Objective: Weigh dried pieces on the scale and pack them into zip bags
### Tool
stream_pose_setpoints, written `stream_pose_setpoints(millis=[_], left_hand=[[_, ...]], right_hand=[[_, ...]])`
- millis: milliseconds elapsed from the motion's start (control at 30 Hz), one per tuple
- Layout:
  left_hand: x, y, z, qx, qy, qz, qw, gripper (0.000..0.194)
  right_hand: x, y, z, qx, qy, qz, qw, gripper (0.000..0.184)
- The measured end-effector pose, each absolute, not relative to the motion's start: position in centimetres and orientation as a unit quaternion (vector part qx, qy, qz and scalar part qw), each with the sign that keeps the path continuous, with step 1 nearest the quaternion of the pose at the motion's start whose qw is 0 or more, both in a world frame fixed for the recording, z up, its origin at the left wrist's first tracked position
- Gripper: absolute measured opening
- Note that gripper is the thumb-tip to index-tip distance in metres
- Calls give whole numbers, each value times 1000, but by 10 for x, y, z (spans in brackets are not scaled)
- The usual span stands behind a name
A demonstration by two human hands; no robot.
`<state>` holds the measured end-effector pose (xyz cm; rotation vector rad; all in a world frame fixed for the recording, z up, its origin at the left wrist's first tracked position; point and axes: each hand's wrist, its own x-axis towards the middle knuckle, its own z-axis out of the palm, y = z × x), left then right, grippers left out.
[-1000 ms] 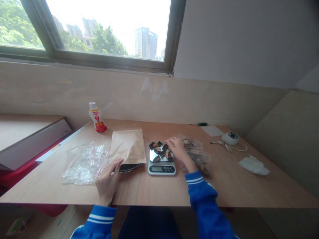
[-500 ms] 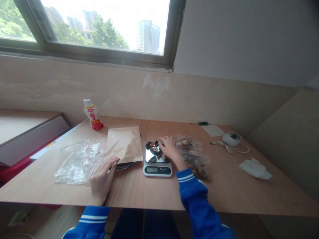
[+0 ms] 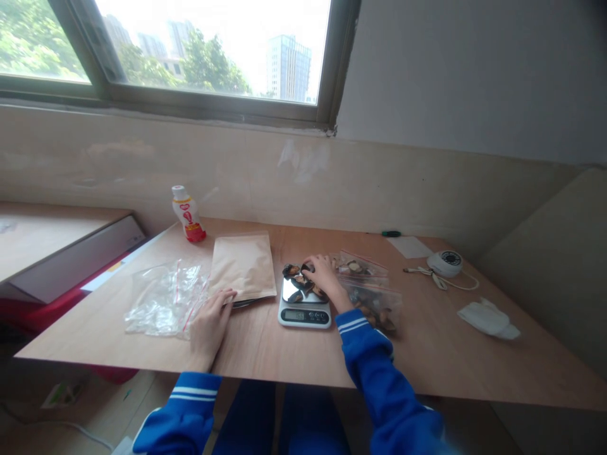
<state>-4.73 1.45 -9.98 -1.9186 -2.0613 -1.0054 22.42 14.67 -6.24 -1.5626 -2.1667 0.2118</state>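
A small digital kitchen scale (image 3: pixel 304 308) stands on the wooden table (image 3: pixel 441 354) with several dark dried pieces (image 3: pixel 294 273) on its shiny platform. My right hand (image 3: pixel 324 276) rests over those pieces, fingers bent down onto them; whether it grips one is hidden. My left hand (image 3: pixel 211 323) lies flat, fingers apart, on the near edge of a brown paper pouch (image 3: pixel 243 265), touching a heap of clear zip bags (image 3: pixel 165 298). A clear bag of more dark pieces (image 3: pixel 372 293) lies just right of the scale.
A small white and red bottle (image 3: pixel 188 214) stands at the back left. At the back right are a green pen (image 3: pixel 391 234), a paper sheet (image 3: pixel 410 247) and a round white device with a cord (image 3: pixel 446 263). A crumpled white tissue (image 3: pixel 488 319) lies at the right.
My right hand has slid left across the scale platform over the dark pieces. My left hand has stayed at the pouch's edge. The view has shifted slightly.
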Motion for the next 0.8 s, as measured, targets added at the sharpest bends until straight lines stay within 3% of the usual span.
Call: stream_pose_setpoints(millis=[100,233,300,433,600,800], left_hand=[[-47,14,-99,-644,-685,-336,63,23],[-45,14,-97,-640,-686,-341,49,23],[-44,14,-96,-637,-688,-344,45,23],[-44,14,-98,-634,-688,-350,40,23],[-47,17,-104,-651,-669,-357,39,26],[-49,20,-103,-658,-649,-380,41,31]], right_hand=[[226,147,-62,-567,-788,73,229,26],[225,149,-58,-575,-780,59,239,12],[225,149,-52,-583,-771,46,253,14],[232,140,-33,-579,-722,37,377,20],[252,96,-19,-522,-648,157,532,25],[276,16,-64,-548,-618,287,486,24]])
